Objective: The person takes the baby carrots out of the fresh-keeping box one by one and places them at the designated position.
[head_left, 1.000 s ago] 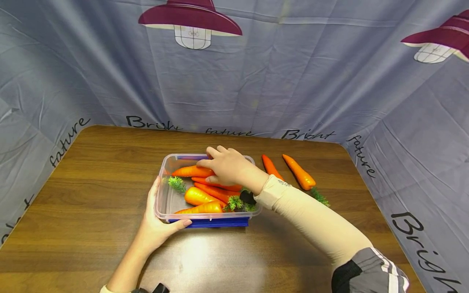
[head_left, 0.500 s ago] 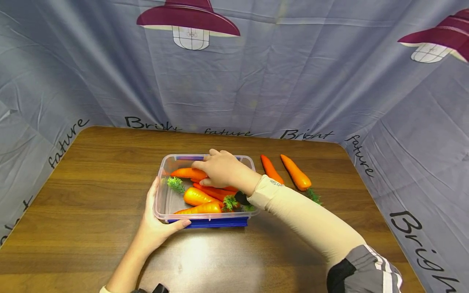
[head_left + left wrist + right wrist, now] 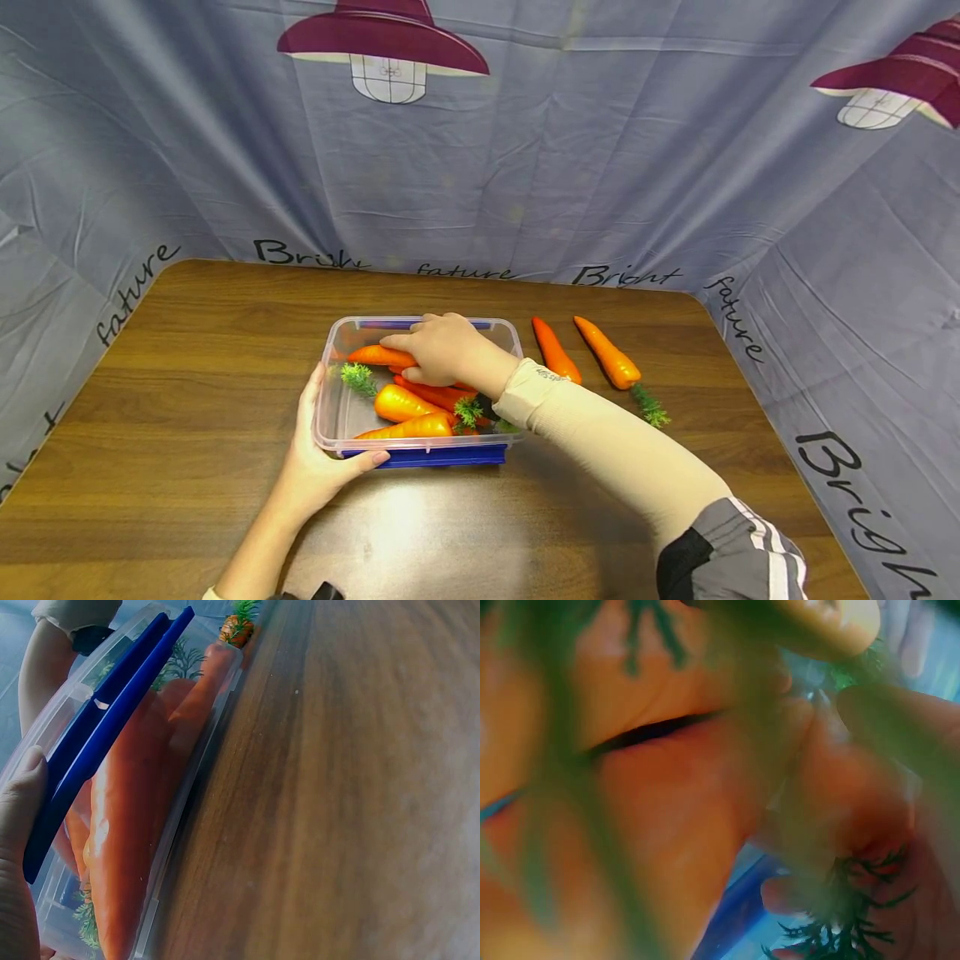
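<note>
Clear plastic box (image 3: 442, 446) on counter (image 3: 225, 375), carrots (image 3: 401, 403) inside, two loose carrots (image 3: 606, 353) lying to its right. Left hand (image 3: 318, 462) clamped round the near-left corner, thumb on blue flap (image 3: 457, 456): good brace, worth keeping. Right hand (image 3: 447, 350) inside, on orange carrot (image 3: 381, 356) at far-left; can't tell if pinched. Probably best: press flat, tuck leafy tops (image 3: 358, 379) below rim, don't tip box. Legible on curtain (image 3: 525, 167): "Bright", "fature". Print on right cuff (image 3: 528, 392): too small to read.
</note>
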Demonstrator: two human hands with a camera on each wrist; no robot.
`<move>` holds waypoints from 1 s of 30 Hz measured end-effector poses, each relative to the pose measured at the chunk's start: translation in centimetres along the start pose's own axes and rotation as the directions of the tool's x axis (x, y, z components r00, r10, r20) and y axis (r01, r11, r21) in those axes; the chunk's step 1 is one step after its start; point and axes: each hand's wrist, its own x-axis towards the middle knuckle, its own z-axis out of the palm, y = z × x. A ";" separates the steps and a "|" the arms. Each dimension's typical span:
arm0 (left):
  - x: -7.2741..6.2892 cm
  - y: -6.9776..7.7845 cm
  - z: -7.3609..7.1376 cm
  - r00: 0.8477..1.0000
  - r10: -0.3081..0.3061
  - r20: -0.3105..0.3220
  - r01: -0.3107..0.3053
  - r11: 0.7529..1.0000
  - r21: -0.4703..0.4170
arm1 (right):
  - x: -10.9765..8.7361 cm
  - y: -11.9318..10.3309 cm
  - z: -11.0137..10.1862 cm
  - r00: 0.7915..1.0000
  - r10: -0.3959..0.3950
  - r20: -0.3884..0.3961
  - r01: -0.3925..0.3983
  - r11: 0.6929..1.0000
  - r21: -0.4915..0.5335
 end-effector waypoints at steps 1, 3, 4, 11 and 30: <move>0.0 0.0 0.0 1.000 0.001 0.000 -0.001 1.000 0.000 | 0.0 -0.1 0.0 1.000 0.001 -0.011 -0.001 1.000 -0.008; 0.0 0.0 0.0 1.000 0.001 0.000 -0.001 1.000 0.003 | 0.1 -0.2 0.2 0.999 0.002 -0.037 -0.003 1.000 -0.027; 0.0 0.0 0.0 1.000 0.000 0.001 0.000 1.000 0.003 | 0.1 -0.3 0.3 0.999 0.000 -0.052 -0.002 0.999 -0.038; 0.0 0.0 -0.1 1.000 -0.006 0.008 0.006 1.000 0.002 | 0.6 -0.5 1.0 0.998 0.004 -0.070 -0.006 1.000 -0.018; 0.0 0.1 -0.1 1.000 -0.017 0.001 0.017 0.999 0.039 | 1.0 -1.0 1.5 0.996 0.010 -0.086 -0.008 1.000 0.020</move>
